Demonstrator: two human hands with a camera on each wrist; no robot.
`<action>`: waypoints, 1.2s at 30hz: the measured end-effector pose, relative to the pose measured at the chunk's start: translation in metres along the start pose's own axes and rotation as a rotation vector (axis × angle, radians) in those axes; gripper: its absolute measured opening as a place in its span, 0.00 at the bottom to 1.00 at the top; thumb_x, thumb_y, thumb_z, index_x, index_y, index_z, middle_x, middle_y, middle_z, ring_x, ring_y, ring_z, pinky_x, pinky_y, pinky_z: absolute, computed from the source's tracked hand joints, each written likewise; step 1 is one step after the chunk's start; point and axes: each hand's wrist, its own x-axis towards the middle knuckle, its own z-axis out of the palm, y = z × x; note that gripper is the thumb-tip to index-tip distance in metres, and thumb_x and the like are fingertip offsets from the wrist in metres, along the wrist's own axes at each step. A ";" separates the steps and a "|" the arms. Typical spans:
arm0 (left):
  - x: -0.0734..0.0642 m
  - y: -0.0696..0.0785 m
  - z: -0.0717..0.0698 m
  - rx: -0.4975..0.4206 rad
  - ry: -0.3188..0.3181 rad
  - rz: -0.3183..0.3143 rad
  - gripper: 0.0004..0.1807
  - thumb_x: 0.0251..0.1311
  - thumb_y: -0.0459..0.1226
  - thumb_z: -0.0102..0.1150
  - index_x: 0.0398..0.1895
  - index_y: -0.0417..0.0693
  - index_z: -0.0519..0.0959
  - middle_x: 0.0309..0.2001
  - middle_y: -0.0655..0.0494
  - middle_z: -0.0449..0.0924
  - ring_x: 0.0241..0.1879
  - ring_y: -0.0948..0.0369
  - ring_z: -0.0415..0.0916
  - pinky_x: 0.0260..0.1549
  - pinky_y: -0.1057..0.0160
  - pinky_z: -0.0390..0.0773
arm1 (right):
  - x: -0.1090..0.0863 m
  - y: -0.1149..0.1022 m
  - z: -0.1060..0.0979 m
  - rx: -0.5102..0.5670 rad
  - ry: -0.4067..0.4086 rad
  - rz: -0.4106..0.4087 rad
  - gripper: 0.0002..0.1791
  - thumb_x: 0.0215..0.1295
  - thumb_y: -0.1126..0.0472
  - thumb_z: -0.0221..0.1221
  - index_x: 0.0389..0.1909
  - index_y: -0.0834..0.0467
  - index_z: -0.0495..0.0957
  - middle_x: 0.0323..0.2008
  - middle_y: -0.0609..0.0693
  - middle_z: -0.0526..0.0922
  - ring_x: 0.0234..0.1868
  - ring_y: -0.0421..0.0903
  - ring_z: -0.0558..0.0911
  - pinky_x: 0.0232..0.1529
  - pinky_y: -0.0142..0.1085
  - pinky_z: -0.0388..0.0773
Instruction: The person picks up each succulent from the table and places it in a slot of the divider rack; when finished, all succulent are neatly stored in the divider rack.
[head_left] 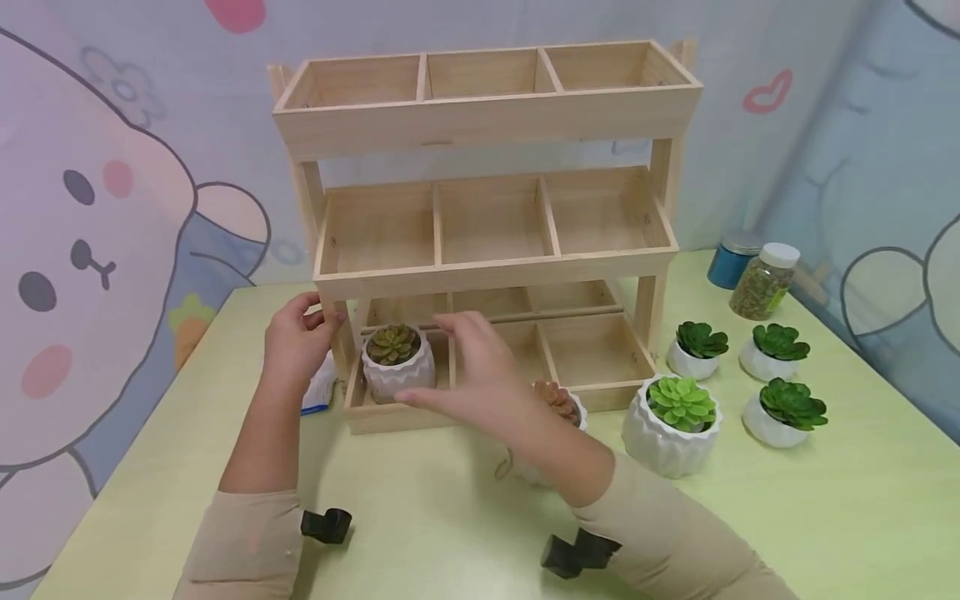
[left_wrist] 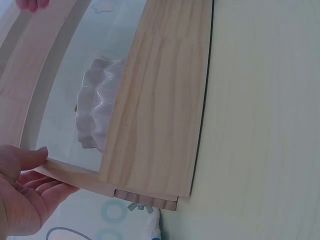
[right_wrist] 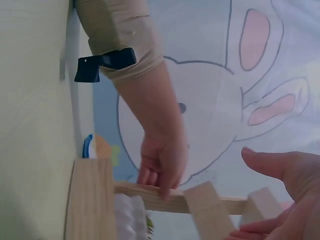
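Observation:
My left hand point(head_left: 296, 343) pinches the left side post of a three-tier wooden shelf point(head_left: 480, 125); in the left wrist view its thumb and fingers point(left_wrist: 52, 197) go around that strip of wood. A white ridged pot point(head_left: 396, 382) with a brownish-green succulent point(head_left: 392, 344) stands in the bottom tier's left compartment. Just right of it my right hand point(head_left: 487, 379) hovers, thumb and fingers spread, holding nothing. A second white pot with a reddish succulent point(head_left: 557, 400) is partly hidden behind my right forearm.
A bright green succulent in a white pot point(head_left: 670, 437) stands right of the shelf, beside several small dark green potted succulents point(head_left: 780, 417). Behind them are a jar of green bits point(head_left: 763, 283) and a blue jar point(head_left: 729, 262). A white bundle with blue edging point(head_left: 321, 385) lies by the left post.

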 end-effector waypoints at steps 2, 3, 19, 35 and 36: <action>-0.001 0.000 0.000 0.001 -0.006 -0.007 0.27 0.65 0.37 0.55 0.66 0.41 0.63 0.60 0.38 0.69 0.58 0.46 0.68 0.54 0.47 0.68 | -0.012 0.005 -0.016 -0.014 -0.040 -0.046 0.45 0.46 0.43 0.71 0.63 0.56 0.65 0.60 0.45 0.68 0.60 0.44 0.68 0.60 0.41 0.65; -0.001 -0.001 0.000 0.002 -0.006 -0.009 0.27 0.65 0.37 0.55 0.66 0.42 0.63 0.60 0.38 0.69 0.58 0.46 0.68 0.54 0.47 0.68 | -0.018 0.008 -0.024 -0.013 -0.055 -0.074 0.43 0.47 0.44 0.71 0.63 0.55 0.66 0.59 0.44 0.69 0.60 0.44 0.68 0.60 0.41 0.65; 0.001 -0.001 0.002 0.008 0.006 -0.028 0.27 0.65 0.38 0.55 0.66 0.44 0.64 0.60 0.40 0.69 0.59 0.46 0.67 0.55 0.47 0.67 | -0.050 0.081 -0.076 -0.157 -0.088 -0.188 0.34 0.54 0.44 0.66 0.58 0.58 0.71 0.55 0.50 0.74 0.58 0.49 0.71 0.56 0.49 0.69; 0.001 -0.002 0.002 -0.006 0.015 -0.025 0.27 0.65 0.37 0.55 0.66 0.44 0.64 0.60 0.40 0.70 0.59 0.46 0.67 0.55 0.47 0.67 | -0.060 0.112 -0.063 -0.120 -0.122 -0.034 0.57 0.25 0.39 0.77 0.60 0.61 0.66 0.55 0.54 0.72 0.56 0.52 0.72 0.55 0.51 0.70; 0.001 -0.002 0.002 -0.004 0.017 -0.024 0.27 0.65 0.37 0.55 0.66 0.44 0.64 0.60 0.40 0.70 0.59 0.46 0.68 0.55 0.47 0.67 | -0.060 0.113 -0.062 -0.110 -0.125 -0.035 0.57 0.25 0.39 0.77 0.59 0.61 0.66 0.54 0.54 0.72 0.55 0.52 0.73 0.54 0.50 0.71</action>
